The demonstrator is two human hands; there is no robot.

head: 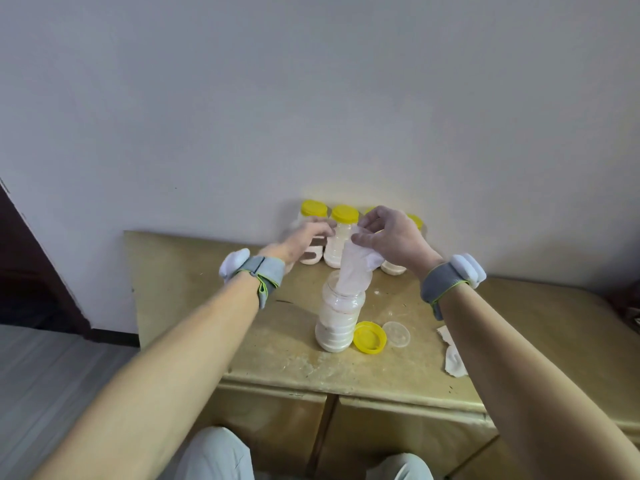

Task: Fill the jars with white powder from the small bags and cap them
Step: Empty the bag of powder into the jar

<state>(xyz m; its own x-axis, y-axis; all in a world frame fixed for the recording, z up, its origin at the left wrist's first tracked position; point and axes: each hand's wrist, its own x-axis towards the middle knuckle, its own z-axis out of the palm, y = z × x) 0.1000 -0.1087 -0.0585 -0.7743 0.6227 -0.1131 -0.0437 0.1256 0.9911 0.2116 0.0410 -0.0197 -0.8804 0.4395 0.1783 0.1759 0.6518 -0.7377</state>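
An uncapped clear jar [340,317] stands on the tan cabinet top [194,271], mostly filled with white powder. A small plastic bag [355,268] is upended with its mouth inside the jar's neck. My right hand [388,237] pinches the bag's upper end. My left hand [304,237] is blurred and hovers left of the bag with fingers loosely extended, holding nothing I can see. A yellow cap [370,337] lies upside down against the jar's right side, with a clear inner lid [396,334] beside it.
Several yellow-capped jars [343,233] of powder stand at the back against the wall. Emptied, crumpled bags [453,355] lie at the right under my forearm. Powder dusts the cabinet top near its front edge [311,379].
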